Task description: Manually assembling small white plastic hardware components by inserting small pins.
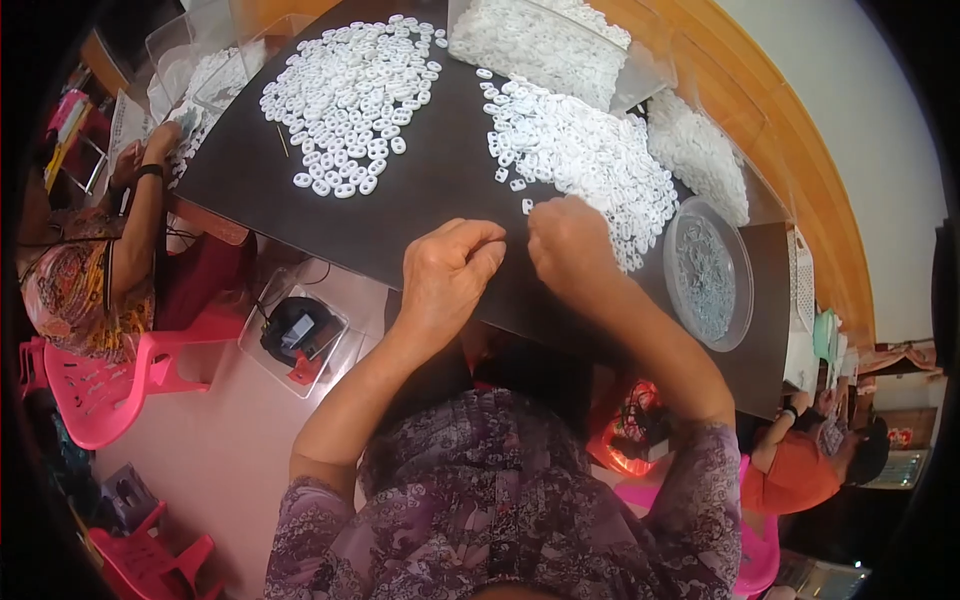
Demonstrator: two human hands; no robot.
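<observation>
My left hand [447,270] and my right hand [570,245] rest close together at the near edge of a dark table [400,215], fingers curled and pinched toward each other. What they pinch is too small to see. Just beyond my right hand lies a big heap of small white plastic rings [585,150]. A second heap of white rings [350,90] is spread at the far left of the table. One loose ring [527,206] lies right by my right fingertips.
A clear box of white rings [545,40] stands at the back, another pile [700,150] to its right. A round clear lid or bowl [710,272] sits at right. Other people sit at left [90,270] and lower right [800,465]. Pink chairs [100,385] and a clear bin [295,335] stand on the floor.
</observation>
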